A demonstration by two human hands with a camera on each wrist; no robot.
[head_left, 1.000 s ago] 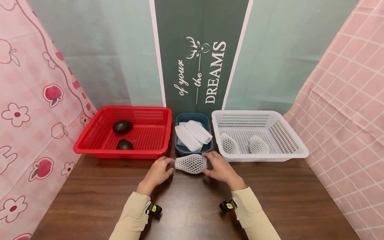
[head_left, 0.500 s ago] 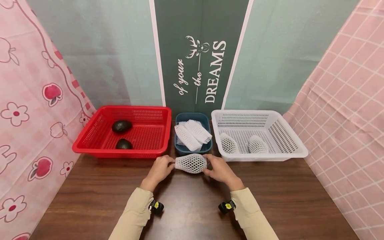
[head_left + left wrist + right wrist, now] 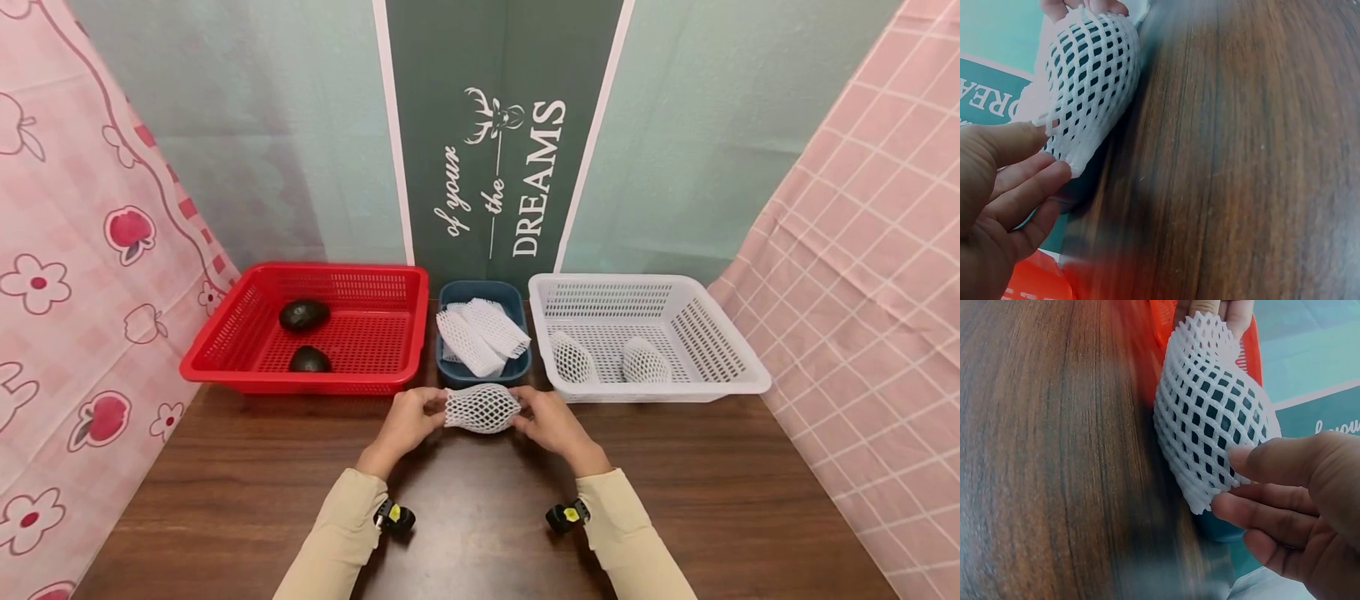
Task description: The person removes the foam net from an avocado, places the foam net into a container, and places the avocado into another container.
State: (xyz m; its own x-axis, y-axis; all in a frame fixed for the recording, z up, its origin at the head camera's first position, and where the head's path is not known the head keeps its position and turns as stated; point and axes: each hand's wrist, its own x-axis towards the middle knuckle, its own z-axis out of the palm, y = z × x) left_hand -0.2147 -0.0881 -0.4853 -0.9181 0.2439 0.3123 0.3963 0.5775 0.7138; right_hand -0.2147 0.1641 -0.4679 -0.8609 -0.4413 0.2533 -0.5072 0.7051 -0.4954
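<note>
Head view: there's the net (image 3: 483, 408), white springy-looking foam, plump in the middle, lying crosswise just in front of the blue bin (image 3: 480, 289). Left hand (image 3: 408, 423) pinches one end, right hand (image 3: 553, 425) the other. Limp nets (image 3: 472, 343) heap over the bin; to its left, a slotted red basket (image 3: 300, 387) holds smooth dark ovals (image 3: 304, 315); to its right, a white basket (image 3: 660, 389) carries two netted pieces (image 3: 647, 362). All on wood-grain table (image 3: 480, 533).

Left wrist: thumb and fingertips grip the narrow end; net and fingers partly block the bin.

Right wrist: fingertips pinch the near end, the far rim flares, diamond holes show a dark fruit (image 3: 1209, 430).
</note>
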